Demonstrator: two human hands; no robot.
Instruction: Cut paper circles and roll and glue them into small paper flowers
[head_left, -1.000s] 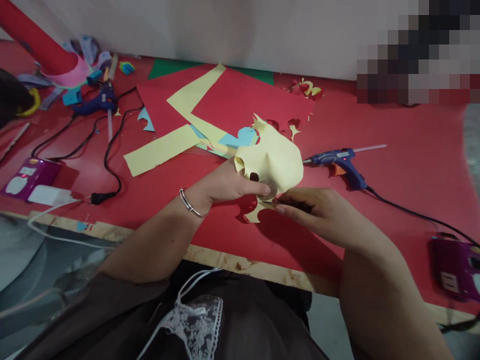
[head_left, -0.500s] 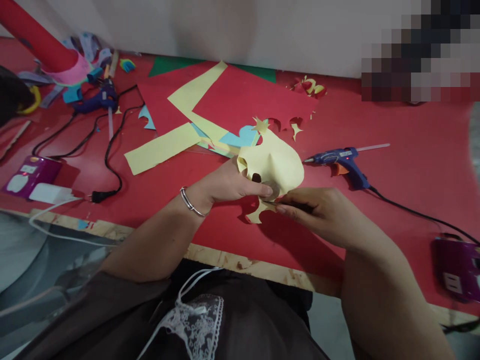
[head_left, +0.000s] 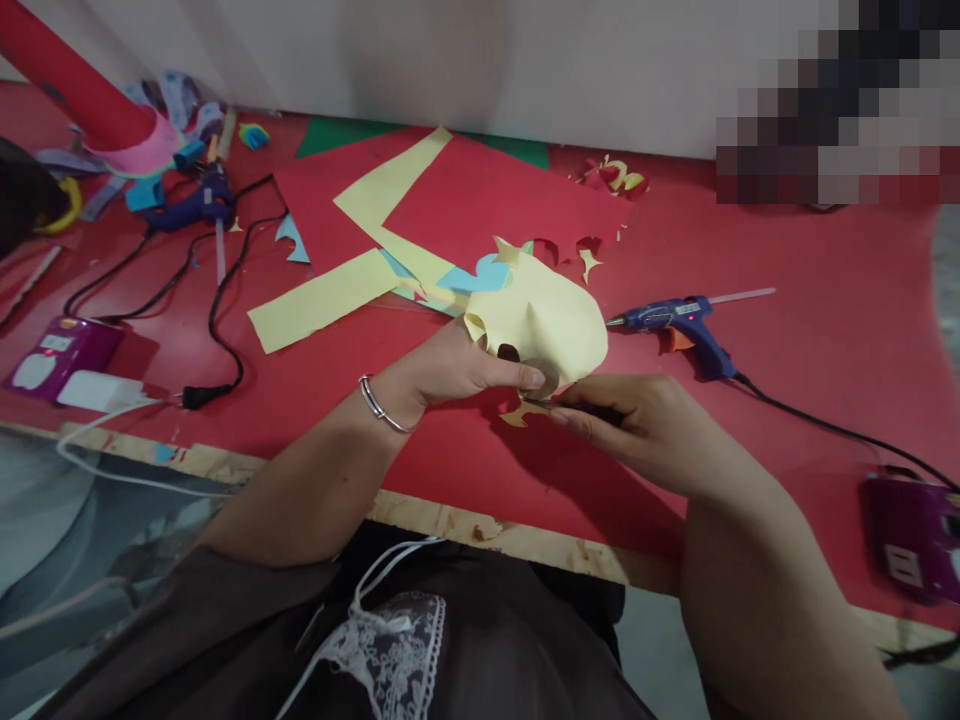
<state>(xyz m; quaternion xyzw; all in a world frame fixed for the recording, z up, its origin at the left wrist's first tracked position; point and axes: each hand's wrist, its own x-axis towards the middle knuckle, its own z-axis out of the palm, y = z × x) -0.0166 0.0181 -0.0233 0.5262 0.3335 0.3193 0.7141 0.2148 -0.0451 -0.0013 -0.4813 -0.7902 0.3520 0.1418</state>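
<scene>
My left hand (head_left: 480,365) pinches a curved sheet of yellow paper (head_left: 559,305) with cut-out edges, its thumb pressing a round grey disc (head_left: 550,376) against the lower part. My right hand (head_left: 637,415) is closed around a dark, thin tool, probably scissors, whose tip reaches the paper's lower edge beside the disc. Most of the tool is hidden by the fingers. A yellow scrap (head_left: 519,412) lies just below that tip, over the red table (head_left: 465,460).
Right of the paper lies a blue glue gun (head_left: 675,318); a second glue gun (head_left: 202,198) is at the back left. Purple power sockets (head_left: 64,352) stand left, another far right. Red sheets (head_left: 495,190) and yellow strips (head_left: 322,300) lie behind my hands.
The yellow scrap beneath the tool tip has dropped away from the held paper. The held paper has tilted and shifted slightly left; both hands stay almost in place.
</scene>
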